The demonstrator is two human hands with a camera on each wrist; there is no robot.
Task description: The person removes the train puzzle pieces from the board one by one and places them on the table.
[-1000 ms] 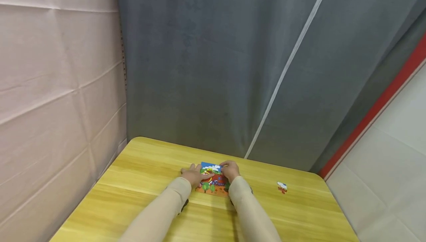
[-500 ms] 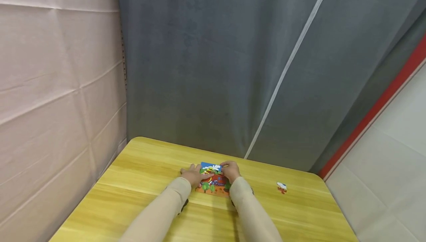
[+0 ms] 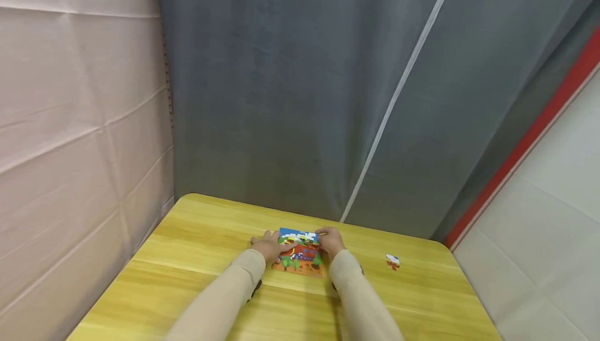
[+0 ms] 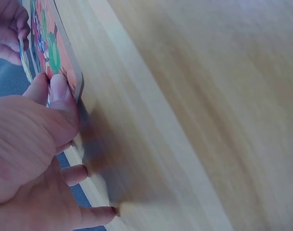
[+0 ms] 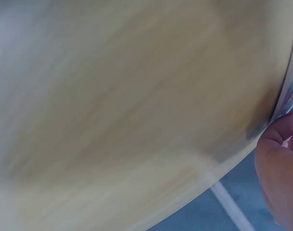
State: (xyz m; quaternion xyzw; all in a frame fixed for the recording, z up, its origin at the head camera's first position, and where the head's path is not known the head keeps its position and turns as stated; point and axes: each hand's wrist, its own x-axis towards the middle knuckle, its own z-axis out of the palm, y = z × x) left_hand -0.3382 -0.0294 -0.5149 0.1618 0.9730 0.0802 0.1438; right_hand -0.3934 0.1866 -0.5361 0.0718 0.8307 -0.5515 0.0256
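Observation:
A colourful jigsaw puzzle (image 3: 303,268) lies flat on the table, with a blue sky, clouds, a red train-like picture and green trees. My left hand (image 3: 268,249) rests at its left side, fingers spread and thumb across the picture. The left wrist view shows that thumb (image 4: 59,89) touching the puzzle near a rounded corner, with other fingertips on the table. At the upper right edge, my right hand (image 3: 332,242) pinches a thin puzzle piece (image 4: 25,60), seen tilted and edge-on in the left wrist view. Its picture is mostly hidden by the fingers.
One or more loose white, blue and red-brown puzzle pieces (image 3: 392,262) lie to the right on the wooden table (image 3: 211,283). A grey curtain (image 3: 262,96) hangs behind the table's far edge. Pale cloth walls (image 3: 79,148) stand at both sides.
My right hand has shifted slightly right relative to the puzzle, so more of its right side shows. The left hand stays in place on the puzzle. The head view has turned a little.

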